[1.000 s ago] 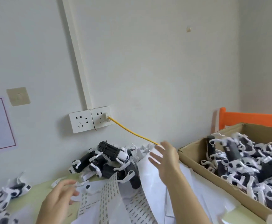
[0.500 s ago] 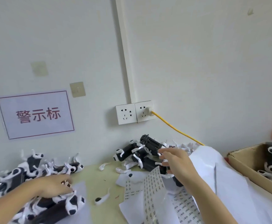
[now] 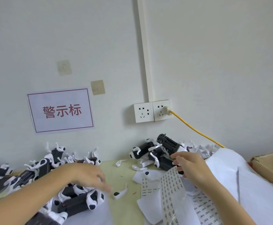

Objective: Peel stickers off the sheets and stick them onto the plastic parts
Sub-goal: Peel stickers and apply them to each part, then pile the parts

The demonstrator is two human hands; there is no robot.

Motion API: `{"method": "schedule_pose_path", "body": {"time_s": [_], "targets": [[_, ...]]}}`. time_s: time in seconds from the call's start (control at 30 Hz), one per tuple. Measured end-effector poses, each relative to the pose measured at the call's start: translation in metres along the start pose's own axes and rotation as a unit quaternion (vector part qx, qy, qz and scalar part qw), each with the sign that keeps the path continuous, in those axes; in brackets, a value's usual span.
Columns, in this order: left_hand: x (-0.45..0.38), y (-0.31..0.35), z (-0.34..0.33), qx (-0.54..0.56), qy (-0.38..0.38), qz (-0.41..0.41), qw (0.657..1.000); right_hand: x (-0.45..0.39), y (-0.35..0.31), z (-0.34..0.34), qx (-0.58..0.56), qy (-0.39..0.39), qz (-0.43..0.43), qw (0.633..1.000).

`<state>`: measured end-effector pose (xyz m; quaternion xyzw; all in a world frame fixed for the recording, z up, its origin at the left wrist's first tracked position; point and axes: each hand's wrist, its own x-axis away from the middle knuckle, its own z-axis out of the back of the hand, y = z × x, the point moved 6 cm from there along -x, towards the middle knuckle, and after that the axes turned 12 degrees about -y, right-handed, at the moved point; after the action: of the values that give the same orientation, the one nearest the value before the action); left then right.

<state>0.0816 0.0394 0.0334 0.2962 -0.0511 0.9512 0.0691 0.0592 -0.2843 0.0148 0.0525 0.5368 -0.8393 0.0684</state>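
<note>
Fingers of your right hand (image 3: 193, 168) curl over a black-and-white part (image 3: 165, 163), sticker sheet (image 3: 173, 189) just below. Your left hand (image 3: 85, 175) hovers loose, gripping nothing, above another part (image 3: 82, 202).

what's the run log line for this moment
left hand: open over left parts pile | right hand: reaching at middle parts pile | sticker sheet: unpeeled

2 hands (image 3: 90, 174) (bare), 2 sockets (image 3: 152, 112), 1 sign (image 3: 60, 110)

White wall (image 3: 213, 62), red-bordered sign (image 3: 60, 110), double socket (image 3: 152, 111), yellow cable (image 3: 196, 128); possibly greenish tabletop (image 3: 126, 174)
</note>
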Motion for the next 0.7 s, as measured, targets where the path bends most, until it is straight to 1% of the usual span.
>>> {"method": "schedule_pose_path", "body": {"time_s": [0.03,0.07,0.1,0.17,0.23,0.3,0.4,0.47,0.53,0.6,0.63,0.7], "targets": [[0.002,0.006,-0.008,-0.070,-0.041,0.043,0.996,0.000,-0.001,-0.001,0.002,-0.001,0.002,1.000],[0.003,0.010,-0.016,-0.141,-0.066,0.082,0.984,0.001,-0.001,-0.002,0.005,-0.001,0.004,1.000],[0.002,0.015,-0.021,-0.196,-0.073,0.101,0.973,0.001,-0.002,-0.002,0.008,-0.001,0.005,1.000],[-0.001,0.026,-0.025,-0.262,-0.048,0.093,0.959,0.002,-0.003,-0.005,0.018,-0.003,0.006,1.000],[-0.001,0.029,-0.023,-0.265,-0.035,0.083,0.960,0.002,-0.003,-0.007,0.034,-0.008,0.010,0.999],[0.005,0.029,-0.013,-0.220,-0.026,0.062,0.973,0.000,-0.002,-0.008,0.054,-0.011,0.013,0.998],[0.016,0.028,0.015,-0.112,0.038,0.011,0.993,-0.003,0.001,-0.008,0.082,-0.012,-0.002,0.997],[0.025,0.030,0.036,-0.041,0.093,-0.026,0.994,-0.004,0.007,-0.009,0.110,-0.021,-0.026,0.993],[0.034,0.034,0.055,0.046,0.150,-0.069,0.985,-0.004,0.010,-0.010,0.124,-0.029,-0.039,0.991],[0.041,0.041,0.067,0.162,0.203,-0.119,0.958,-0.002,0.010,-0.008,0.136,-0.017,-0.041,0.990],[0.043,0.045,0.069,0.230,0.238,-0.141,0.933,-0.001,0.009,-0.006,0.145,-0.008,-0.042,0.989],[0.045,0.053,0.067,0.361,0.323,-0.161,0.860,0.002,0.007,-0.003,0.171,0.002,-0.049,0.984]]}}
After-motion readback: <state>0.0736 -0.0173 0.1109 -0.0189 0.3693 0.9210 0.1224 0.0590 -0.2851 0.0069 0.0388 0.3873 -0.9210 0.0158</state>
